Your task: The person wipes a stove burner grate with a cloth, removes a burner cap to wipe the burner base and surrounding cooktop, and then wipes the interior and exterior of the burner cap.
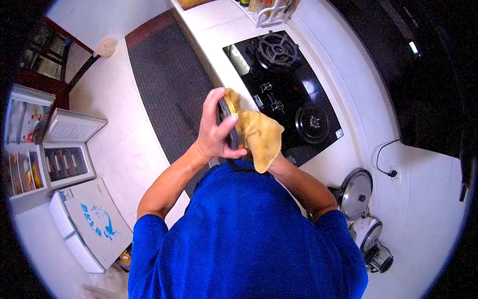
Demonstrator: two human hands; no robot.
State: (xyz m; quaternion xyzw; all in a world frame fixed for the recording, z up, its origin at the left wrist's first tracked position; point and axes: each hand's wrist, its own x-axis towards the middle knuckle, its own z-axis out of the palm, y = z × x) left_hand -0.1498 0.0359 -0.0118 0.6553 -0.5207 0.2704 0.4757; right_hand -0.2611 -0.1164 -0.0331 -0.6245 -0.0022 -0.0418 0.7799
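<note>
My left hand [215, 127] is closed round the rim of a dark, round, ring-like piece [230, 119] with a yellowish inner side, held up on edge in front of my chest. A yellow cloth [261, 137] lies against the inner side of this piece. Most of my right hand [277, 163] is hidden behind the cloth, which it holds; the wrist shows below. Beyond the cloth is the black gas stove [294, 89]. Its near burner [313, 123] has no grate on it, while a round grate [278, 49] sits on the far burner.
A white rack [271, 14] with jars stands past the stove. Pot lids [357, 195] and a rice cooker [367, 233] are at the right. A dark mat [167, 74] covers part of the floor. At the left are an open fridge [74, 127] and a white chest freezer [94, 224].
</note>
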